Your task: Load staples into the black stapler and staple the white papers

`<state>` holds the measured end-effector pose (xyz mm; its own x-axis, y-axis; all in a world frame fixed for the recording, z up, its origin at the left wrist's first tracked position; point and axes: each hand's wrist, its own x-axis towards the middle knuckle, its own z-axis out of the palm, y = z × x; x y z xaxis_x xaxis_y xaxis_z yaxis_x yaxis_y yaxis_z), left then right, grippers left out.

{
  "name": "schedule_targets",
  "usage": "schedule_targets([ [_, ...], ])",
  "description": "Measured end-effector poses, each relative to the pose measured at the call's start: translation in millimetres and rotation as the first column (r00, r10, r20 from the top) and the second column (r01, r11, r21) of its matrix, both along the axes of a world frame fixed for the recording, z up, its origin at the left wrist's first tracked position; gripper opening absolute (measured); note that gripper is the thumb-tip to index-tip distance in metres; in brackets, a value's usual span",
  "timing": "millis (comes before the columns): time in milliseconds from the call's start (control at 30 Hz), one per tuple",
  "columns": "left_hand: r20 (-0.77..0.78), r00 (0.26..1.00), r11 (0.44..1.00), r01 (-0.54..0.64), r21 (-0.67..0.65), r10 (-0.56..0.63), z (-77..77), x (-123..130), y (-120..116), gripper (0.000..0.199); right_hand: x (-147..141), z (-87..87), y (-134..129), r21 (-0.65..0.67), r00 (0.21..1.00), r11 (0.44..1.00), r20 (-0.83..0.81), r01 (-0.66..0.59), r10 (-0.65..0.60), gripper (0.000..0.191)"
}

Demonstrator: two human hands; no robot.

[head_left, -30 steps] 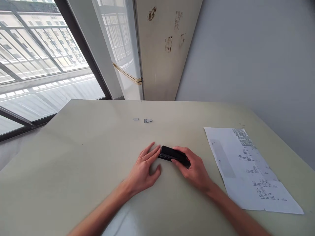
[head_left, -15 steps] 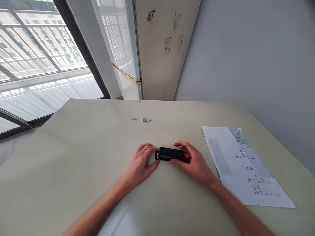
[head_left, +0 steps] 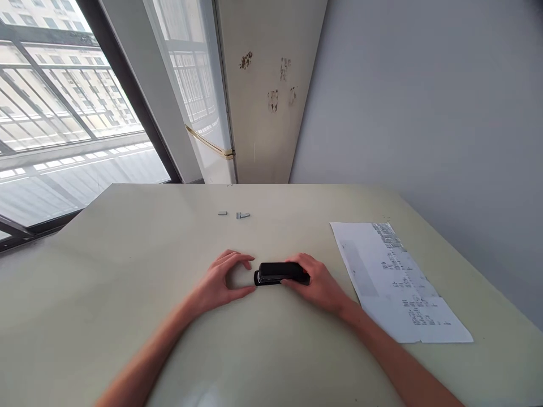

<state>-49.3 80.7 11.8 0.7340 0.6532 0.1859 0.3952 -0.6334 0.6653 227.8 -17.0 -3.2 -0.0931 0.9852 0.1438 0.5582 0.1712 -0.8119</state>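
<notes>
A black stapler (head_left: 278, 272) lies on the pale table (head_left: 169, 232), near the middle of the view. My right hand (head_left: 311, 281) grips its right end, thumb on the near side and fingers on the far side, covering most of its red part. Just beyond the stapler's left end is my left hand (head_left: 223, 282), its thumb and fingers curved apart with nothing between them. Two small grey strips of staples, a shorter one (head_left: 223, 213) and a longer one (head_left: 243, 215), rest farther back on the table.
Printed paper sheets (head_left: 399, 282) lie on the table to the right of my right hand. Behind the table stand a fridge (head_left: 263, 130) with a gold handle and, at the left, a window (head_left: 63, 102). A grey wall (head_left: 416, 102) rises at the right.
My left hand has come off the stapler's left end and opened. My right hand has closed around the right end, covering more of the red part. The camera view has shifted.
</notes>
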Motion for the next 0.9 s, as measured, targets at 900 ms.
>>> schedule_targets([
  [900, -0.020, 0.999, 0.983, -0.039, 0.179, 0.043, -3.5, 7, 0, 0.023, 70, 4.9, -27, 0.001, 0.910, 0.910, -0.024, 0.414, -0.414, 0.037],
])
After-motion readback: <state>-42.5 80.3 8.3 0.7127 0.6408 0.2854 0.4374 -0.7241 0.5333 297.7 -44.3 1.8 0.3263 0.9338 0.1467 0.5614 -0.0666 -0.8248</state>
